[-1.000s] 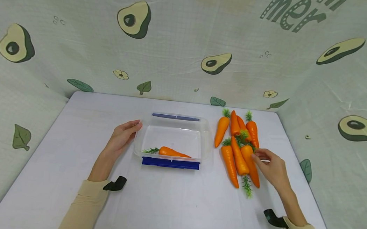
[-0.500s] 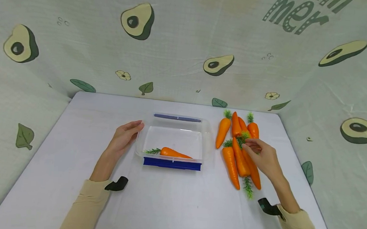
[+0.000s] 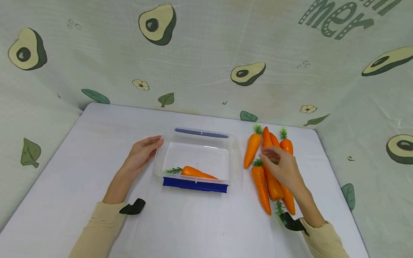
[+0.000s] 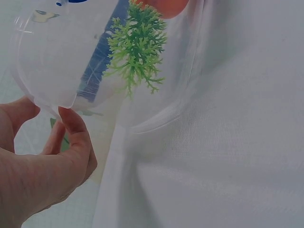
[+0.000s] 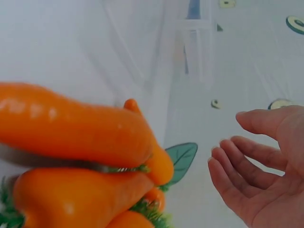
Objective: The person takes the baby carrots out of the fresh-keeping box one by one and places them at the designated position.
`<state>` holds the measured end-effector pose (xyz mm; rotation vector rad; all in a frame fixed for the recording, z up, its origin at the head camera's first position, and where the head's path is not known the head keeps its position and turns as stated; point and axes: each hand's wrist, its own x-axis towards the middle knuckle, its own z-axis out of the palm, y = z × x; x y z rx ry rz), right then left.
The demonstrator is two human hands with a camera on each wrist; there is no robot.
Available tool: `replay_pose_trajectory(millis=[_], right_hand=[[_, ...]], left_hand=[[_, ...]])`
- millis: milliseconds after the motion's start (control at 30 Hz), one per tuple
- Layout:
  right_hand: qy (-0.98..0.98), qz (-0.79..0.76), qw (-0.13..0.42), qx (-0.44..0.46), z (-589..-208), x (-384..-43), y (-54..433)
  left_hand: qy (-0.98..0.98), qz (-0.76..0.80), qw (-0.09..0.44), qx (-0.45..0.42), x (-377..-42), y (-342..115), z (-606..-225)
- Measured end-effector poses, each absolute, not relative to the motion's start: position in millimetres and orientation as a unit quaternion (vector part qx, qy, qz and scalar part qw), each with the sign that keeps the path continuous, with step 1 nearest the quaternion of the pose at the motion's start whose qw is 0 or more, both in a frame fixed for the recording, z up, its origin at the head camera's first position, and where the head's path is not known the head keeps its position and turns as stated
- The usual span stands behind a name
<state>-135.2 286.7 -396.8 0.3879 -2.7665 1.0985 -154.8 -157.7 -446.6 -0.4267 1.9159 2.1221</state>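
Note:
A clear plastic food container [image 3: 195, 184] with blue latch flaps stands mid-table, holding one orange carrot [image 3: 198, 172] with green fronds along its near side. At its left wall, my left hand [image 3: 139, 156] pinches the rim between thumb and fingers; the left wrist view shows this hand [image 4: 57, 164] at the container's edge, near the frond tuft [image 4: 137, 50]. Over the carrot pile hovers my right hand [image 3: 285, 167], partly covering it. In the right wrist view that hand [image 5: 261, 171] has loosely bent fingers, thumb apart, and nothing between them.
Several carrots lie right of the container, among them an outer one [image 3: 252, 149] at the back left and another [image 3: 261, 189] at the front left of the pile. A white cloth [image 3: 193, 230] covers the table. Avocado-print fabric [image 3: 196, 65] hangs behind and at both sides.
My right hand has moved left and slightly away from me over the carrot pile, from its right side towards its middle. The left hand stays at the container's rim.

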Motion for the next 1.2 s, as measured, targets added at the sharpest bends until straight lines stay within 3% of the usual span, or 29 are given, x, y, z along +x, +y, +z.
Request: replay_pose_trajectory(millis=[433, 1200], right_hand=[[-0.908, 0.374, 0.064, 0.179, -386.7, -154.5, 246.9], [-0.876, 0.392, -0.003, 0.281, -396.2, -162.4, 179.6]], left_hand=[[0.660, 0.725, 0.127, -0.148, -155.7, -158.8, -447.3], [0.664, 0.722, 0.126, -0.147, -153.7, -158.2, -444.9]])
